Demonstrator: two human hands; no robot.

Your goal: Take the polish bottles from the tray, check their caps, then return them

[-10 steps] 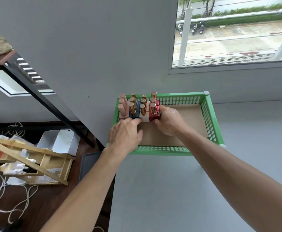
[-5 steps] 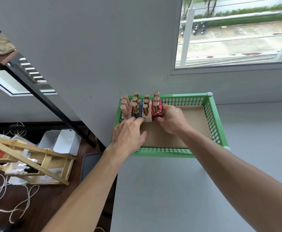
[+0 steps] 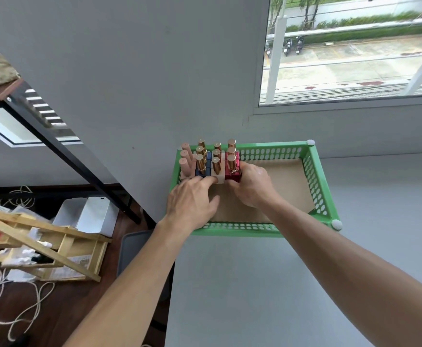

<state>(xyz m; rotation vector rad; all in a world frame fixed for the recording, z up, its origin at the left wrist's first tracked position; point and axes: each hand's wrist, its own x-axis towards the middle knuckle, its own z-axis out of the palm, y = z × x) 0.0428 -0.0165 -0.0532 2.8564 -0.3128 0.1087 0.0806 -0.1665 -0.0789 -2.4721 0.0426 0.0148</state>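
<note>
Green plastic tray (image 3: pixel 313 171), walls perforated with ovals and floor lined with brown card, sits centre frame on a matte grey surface (image 3: pixel 255 284). Square, glossy polish bottles (image 3: pixel 216 162) with cylindrical gold caps stand packed at its left end. The right hand (image 3: pixel 252 187), fingers curled, grips the red bottle (image 3: pixel 232 174). The left hand (image 3: pixel 192 201) lies flat, its straight fingers touching the blue bottle (image 3: pixel 201 172).

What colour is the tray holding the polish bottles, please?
The tray is green, seen in the head view.

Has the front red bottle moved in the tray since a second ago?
No. Against the green tray, the red bottle stands where it was, in line with its row; the right hand grips it.
</note>
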